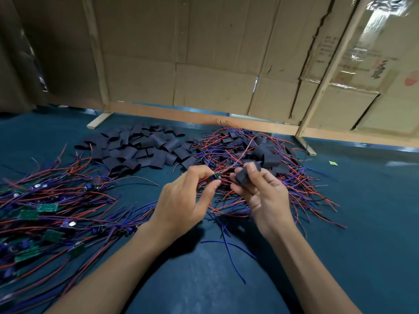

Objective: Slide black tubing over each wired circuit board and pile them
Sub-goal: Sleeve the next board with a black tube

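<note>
A person's 2 bare hands work above a dark teal table [362, 223], seen from a head-worn camera. The left hand [183, 200] pinches a small circuit board [216, 175] between thumb and fingertips; only a sliver of the board shows past the fingers, and its details are hard to make out. Thin red and pale wires [240, 157] run up and away from the board, blurred along their length. Just right of the board, the right hand [263, 191] grips a short piece of black tubing [243, 176] in curled fingers, its open end turned toward the board. Board and tubing sit close together, but whether they touch cannot be told.

Beyond the board and to its left lies a heap of cut black tubing pieces [145, 148]. Directly behind and right of the board spreads a pile of sleeved boards [267, 155] tangled in red and blue wires, with the boards themselves hidden inside the sleeves. Well to the left of the board, a spread of bare green boards [47, 208] with red and blue leads runs off the picture's left edge, so its full extent is cut off. A loose blue wire [229, 250] lies nearer the camera than the board, between the forearms. Behind everything stands a cardboard wall [204, 64] on pale wooden strips, printed characters on its right side too small to read.
</note>
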Motion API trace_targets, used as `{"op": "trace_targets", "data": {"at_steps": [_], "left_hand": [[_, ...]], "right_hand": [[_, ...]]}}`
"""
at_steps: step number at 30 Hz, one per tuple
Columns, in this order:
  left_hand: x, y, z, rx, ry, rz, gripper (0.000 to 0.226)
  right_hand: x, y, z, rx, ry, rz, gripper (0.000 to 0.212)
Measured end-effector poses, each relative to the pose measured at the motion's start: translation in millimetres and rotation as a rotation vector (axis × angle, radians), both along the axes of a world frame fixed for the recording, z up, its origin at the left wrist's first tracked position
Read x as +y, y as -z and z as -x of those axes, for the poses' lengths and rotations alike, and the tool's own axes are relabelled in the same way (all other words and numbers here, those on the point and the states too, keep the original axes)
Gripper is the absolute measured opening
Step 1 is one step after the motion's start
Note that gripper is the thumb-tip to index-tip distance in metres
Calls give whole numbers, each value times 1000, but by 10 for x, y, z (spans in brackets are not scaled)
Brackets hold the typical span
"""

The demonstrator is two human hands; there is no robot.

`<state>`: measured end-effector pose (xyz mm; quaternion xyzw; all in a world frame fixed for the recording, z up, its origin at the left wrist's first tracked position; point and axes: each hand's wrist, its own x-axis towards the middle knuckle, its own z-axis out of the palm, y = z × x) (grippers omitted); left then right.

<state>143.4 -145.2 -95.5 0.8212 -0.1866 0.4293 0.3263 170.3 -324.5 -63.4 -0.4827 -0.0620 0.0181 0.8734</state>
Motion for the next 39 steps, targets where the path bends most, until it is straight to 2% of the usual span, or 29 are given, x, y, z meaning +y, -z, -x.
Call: {"op": "trace_targets", "data": {"at_steps": [4,7,13,21,30,39], "left_hand": [[0,-4,-29,-43,-109,70,26],[87,-15,-32,-35,11,120,19],[149,-89,-20,-23,157,300,18],[45,-266,125,-34,289,427,22],[2,-232,162,-18,269,306,17],[-9,-288,212,-8,318,344,15]], "right_hand": [[-88,-22,-47,45,44,-157,27],[-144,-32,-77,82,61,-220,30],[-199,-89,-117,160,151,-409,22],[-236,-56,-164,233,194,-410,19],[-261,-45,-184,243,175,-507,17],[-310,-39,-195,263,192,-569,23]]}}
